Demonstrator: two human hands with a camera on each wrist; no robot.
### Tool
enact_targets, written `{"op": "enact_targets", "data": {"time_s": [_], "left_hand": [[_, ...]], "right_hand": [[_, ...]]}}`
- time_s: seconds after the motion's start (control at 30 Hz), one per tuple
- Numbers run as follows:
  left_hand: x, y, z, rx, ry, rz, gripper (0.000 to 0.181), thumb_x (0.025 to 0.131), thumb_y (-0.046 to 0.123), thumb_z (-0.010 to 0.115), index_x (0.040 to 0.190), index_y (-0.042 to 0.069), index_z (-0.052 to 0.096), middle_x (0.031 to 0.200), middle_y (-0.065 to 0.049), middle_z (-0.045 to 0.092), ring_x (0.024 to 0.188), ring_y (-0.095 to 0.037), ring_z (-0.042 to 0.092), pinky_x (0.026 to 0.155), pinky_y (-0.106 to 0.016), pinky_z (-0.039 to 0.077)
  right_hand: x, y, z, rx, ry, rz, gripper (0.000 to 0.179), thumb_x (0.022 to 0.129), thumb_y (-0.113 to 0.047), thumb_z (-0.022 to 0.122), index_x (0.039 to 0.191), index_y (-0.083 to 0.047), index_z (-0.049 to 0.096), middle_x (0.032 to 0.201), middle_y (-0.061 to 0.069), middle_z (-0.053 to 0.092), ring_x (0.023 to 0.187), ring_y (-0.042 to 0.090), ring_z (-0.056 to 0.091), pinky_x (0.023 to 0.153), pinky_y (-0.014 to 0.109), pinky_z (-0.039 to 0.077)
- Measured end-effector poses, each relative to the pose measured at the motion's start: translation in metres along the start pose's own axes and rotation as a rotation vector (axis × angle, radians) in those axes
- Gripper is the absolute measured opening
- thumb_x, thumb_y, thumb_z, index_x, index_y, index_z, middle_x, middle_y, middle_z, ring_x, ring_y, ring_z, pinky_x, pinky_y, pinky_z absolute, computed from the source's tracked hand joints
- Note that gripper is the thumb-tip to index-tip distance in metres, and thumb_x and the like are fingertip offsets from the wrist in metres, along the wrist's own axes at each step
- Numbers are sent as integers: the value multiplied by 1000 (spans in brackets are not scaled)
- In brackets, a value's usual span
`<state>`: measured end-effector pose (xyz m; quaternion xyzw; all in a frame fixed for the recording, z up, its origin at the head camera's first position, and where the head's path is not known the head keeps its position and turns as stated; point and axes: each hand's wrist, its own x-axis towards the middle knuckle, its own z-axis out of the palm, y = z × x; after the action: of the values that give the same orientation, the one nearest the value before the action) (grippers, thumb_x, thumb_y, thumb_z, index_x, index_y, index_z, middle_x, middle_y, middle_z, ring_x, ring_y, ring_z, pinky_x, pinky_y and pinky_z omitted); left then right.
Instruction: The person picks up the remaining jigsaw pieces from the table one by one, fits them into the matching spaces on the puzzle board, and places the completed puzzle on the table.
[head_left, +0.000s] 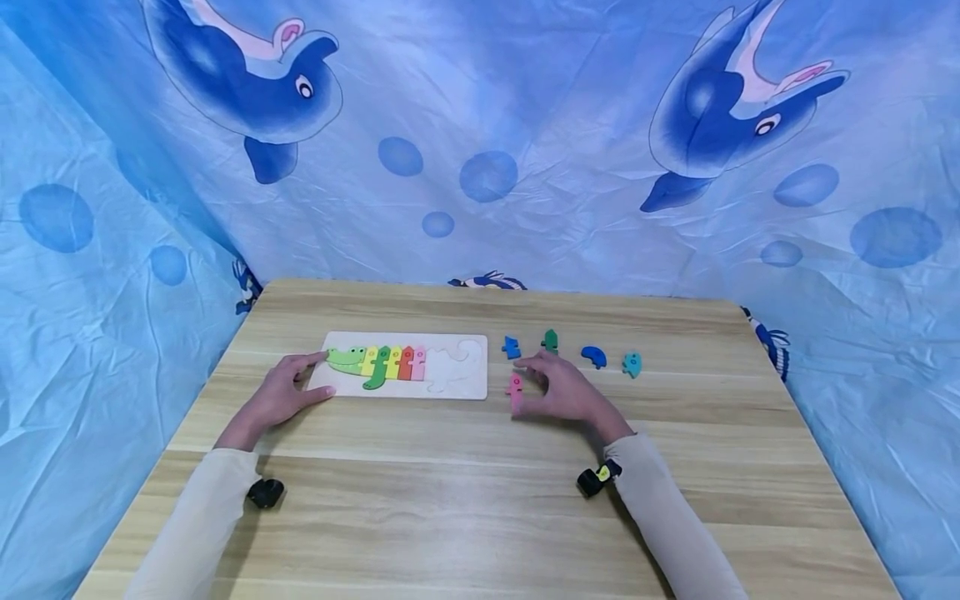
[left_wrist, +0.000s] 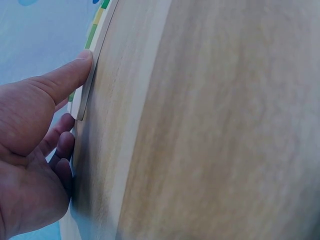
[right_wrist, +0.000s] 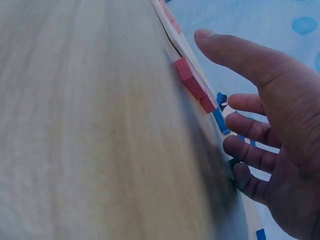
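A white puzzle board point(head_left: 459, 387) lies on the table with a crocodile of coloured pieces in its left and middle parts; bare outlines show at its right. My left hand point(head_left: 281, 390) rests at the board's left end, index finger at the upper corner and thumb on the near edge point(left_wrist: 92, 82). The thumb is straight in the left wrist view, the lower fingers loosely bent. Right of the board, my right hand point(head_left: 562, 390) has thumb and fingers spread around a pink puzzle piece point(head_left: 515, 390). In the right wrist view a gap separates the thumb from the pink piece point(right_wrist: 190, 80).
Around the right hand lie a blue piece point(head_left: 512, 347), a dark green piece point(head_left: 550, 340) partly behind the fingers, a curved dark blue piece point(head_left: 594, 357) and a teal piece point(head_left: 632, 363). A blue curtain with dolphins point(head_left: 480, 100) hangs behind the wooden table point(head_left: 420, 517).
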<state>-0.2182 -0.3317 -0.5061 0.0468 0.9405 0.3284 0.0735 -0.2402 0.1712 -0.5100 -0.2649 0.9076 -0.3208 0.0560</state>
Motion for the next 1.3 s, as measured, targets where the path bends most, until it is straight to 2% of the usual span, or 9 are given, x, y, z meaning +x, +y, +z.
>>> {"op": "enact_targets", "data": {"time_s": [0.2,0.57,1.17,1.3], "left_hand": [[1,-1,0,-11,-6,-3,79,95,33,75,156,2,37,155,-34,30,137,-54,35,111,-69,31],[1,-2,-1,-20,-9,-13,79,95,34,75,157,3,37,155,-34,30,137,-54,35,111,-69,31],[-1,-1,-1,-20,-6,-10,78,94,32,75,157,3,37,154,-34,31,136,-54,37,111,-69,32],[0,-1,-2,-29,1,8,78,94,31,76,155,1,39,154,-35,31,137,-55,36,111,-69,31]], "right_hand": [[-1,1,3,-3,-18,31,85,72,-56,89,143,-19,61,112,-6,55,94,16,51,77,34,49],[1,-5,2,-30,-54,72,84,73,-54,89,143,-18,60,112,-5,55,93,16,51,77,34,47],[1,-4,6,-59,-35,78,76,74,-55,88,135,-15,66,105,-5,56,89,15,51,76,33,48],[2,-3,6,-53,-22,62,74,73,-54,89,132,-16,68,104,-6,56,88,15,50,76,33,47]]}}
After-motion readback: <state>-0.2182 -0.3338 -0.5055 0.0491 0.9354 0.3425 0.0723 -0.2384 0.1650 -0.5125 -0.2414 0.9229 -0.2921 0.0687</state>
